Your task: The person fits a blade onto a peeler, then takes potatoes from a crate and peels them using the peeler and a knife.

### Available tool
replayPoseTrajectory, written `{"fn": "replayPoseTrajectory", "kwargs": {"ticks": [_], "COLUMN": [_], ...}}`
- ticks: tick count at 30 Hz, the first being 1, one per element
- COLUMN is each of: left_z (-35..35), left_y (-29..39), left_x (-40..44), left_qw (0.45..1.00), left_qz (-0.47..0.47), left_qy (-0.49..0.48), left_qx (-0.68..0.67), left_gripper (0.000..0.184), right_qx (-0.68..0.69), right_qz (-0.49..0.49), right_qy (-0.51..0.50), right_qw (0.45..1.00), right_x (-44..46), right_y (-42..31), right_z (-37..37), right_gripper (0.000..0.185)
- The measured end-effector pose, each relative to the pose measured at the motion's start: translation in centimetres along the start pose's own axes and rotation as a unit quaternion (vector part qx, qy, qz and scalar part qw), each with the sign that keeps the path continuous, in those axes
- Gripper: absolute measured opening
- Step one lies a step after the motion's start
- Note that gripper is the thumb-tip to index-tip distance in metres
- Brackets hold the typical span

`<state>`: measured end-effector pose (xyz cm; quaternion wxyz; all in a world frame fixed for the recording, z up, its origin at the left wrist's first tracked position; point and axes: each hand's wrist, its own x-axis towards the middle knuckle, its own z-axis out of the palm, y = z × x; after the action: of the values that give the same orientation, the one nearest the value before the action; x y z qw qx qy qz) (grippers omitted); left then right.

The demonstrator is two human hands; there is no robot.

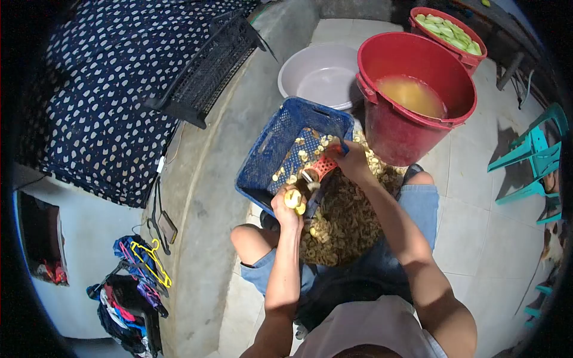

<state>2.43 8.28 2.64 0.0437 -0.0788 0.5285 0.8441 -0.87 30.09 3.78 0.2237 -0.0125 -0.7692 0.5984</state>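
Observation:
My left hand [286,210] is closed around pale yellow, peeled pieces [293,199] near the front edge of a blue plastic crate [253,161]. My right hand [352,162] is closed on an orange perforated tool [325,165] that reaches over the crate's right side; its exact shape is partly hidden by my fingers. Sliced yellow bits lie inside the crate. Between my legs spreads a large heap of brownish peels and slices [346,224].
Behind the crate stand a grey basin [322,74] and a red bucket [394,131] with cloudy yellow liquid. Another red tub [471,56] holds green slices. Teal chairs [537,158] are at right. A black crate [209,68] lies beside patterned cloth [107,113]; hangers with clothes [128,298] lie lower left.

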Motion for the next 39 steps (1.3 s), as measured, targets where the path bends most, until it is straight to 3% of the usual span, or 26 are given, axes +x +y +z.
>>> {"fn": "replayPoseTrajectory", "kwargs": {"ticks": [1, 3, 5, 7, 9, 11, 13, 15, 17, 19, 20, 22, 23, 25, 27, 28, 29, 31, 32, 39], "left_z": [0.3, 0.9, 0.4, 0.5, 0.9, 1.4, 1.6, 0.3, 0.7, -0.6, -0.4, -0.1, 0.3, 0.4, -0.9, 3.4, 2.9, 1.2, 2.0, 1.3], "left_y": [0.4, 0.9, 1.3, 1.4, 1.5, 2.1, 2.2, 0.7, 1.3, -0.5, -0.9, -1.0, -0.5, 0.0, -0.4, 1.6, 1.2, 0.7, 1.4, 1.3], "left_x": [-0.5, -0.9, -1.0, -1.3, -1.3, -1.8, -2.0, -0.9, -1.5, -0.4, -0.3, -0.6, -1.0, -0.5, -0.6, -1.9, -1.6, -0.9, -1.6, -1.7], "left_qw": [1.000, 0.997, 0.963, 0.964, 0.966, 0.967, 0.954, 0.975, 1.000, 0.999, 1.000, 0.999, 0.997, 0.990, 0.966, 0.975, 0.974, 0.968, 0.965, 0.917], "left_qz": [0.013, 0.060, 0.167, 0.170, 0.175, 0.158, 0.188, 0.157, 0.007, -0.008, -0.005, -0.003, -0.047, -0.085, -0.173, -0.170, -0.171, -0.197, -0.208, -0.230], "left_qy": [0.003, 0.005, -0.039, -0.029, -0.011, -0.014, -0.039, -0.021, -0.013, -0.036, 0.001, 0.041, 0.038, 0.030, -0.071, 0.087, 0.086, 0.002, -0.006, -0.131], "left_qx": [0.018, 0.057, 0.207, 0.202, 0.191, 0.197, 0.228, 0.152, 0.006, -0.019, -0.009, 0.001, -0.052, -0.105, -0.177, -0.117, -0.117, -0.156, -0.157, -0.298], "left_gripper": [0.033, 0.035, 0.038, 0.038, 0.037, 0.037, 0.036, 0.034, 0.032, 0.032, 0.032, 0.032, 0.031, 0.031, 0.032, 0.034, 0.034, 0.036, 0.034, 0.032], "right_qx": [0.000, 0.027, 0.044, 0.035, 0.011, 0.065, 0.046, 0.052, 0.052, 0.042, 0.081, 0.056, 0.031, 0.024, 0.088, 0.095, 0.093, 0.035, -0.002, 0.008], "right_qz": [0.002, 0.007, 0.018, -0.002, -0.003, -0.017, -0.036, 0.010, 0.035, 0.013, -0.018, 0.002, 0.019, -0.011, 0.043, -0.030, -0.029, -0.021, -0.084, -0.131], "right_qy": [0.001, -0.116, -0.117, -0.037, -0.040, -0.147, -0.143, -0.050, -0.057, -0.093, -0.134, -0.085, -0.037, -0.040, -0.106, -0.106, -0.105, -0.014, 0.007, 0.036], "right_qw": [1.000, 0.993, 0.992, 0.999, 0.999, 0.987, 0.988, 0.997, 0.996, 0.995, 0.988, 0.995, 0.999, 0.999, 0.990, 0.989, 0.990, 0.999, 0.996, 0.991], "right_x": [-0.2, -0.9, -0.9, 0.5, 0.1, -1.0, -1.0, -0.3, -0.3, -1.6, -1.9, -1.4, -0.9, -0.1, -1.4, -1.8, -1.7, -0.8, 0.0, 0.3], "right_y": [-1.1, -4.7, -3.3, -1.0, -1.8, -5.9, -3.4, -0.1, -2.4, -6.2, -6.5, -3.1, -1.4, -1.5, -4.9, -4.2, -2.5, 0.4, -0.8, -0.9], "right_z": [0.0, -0.1, 0.0, 0.0, -0.3, -0.4, 0.3, 0.8, 0.0, 0.0, 0.1, 0.7, 0.8, 0.1, -0.1, 0.5, 0.8, 0.6, -1.0, -2.9], "right_gripper": [0.015, 0.018, 0.021, 0.020, 0.020, 0.019, 0.019, 0.019, 0.018, 0.015, 0.015, 0.016, 0.017, 0.017, 0.017, 0.018, 0.018, 0.018, 0.020, 0.017]}}
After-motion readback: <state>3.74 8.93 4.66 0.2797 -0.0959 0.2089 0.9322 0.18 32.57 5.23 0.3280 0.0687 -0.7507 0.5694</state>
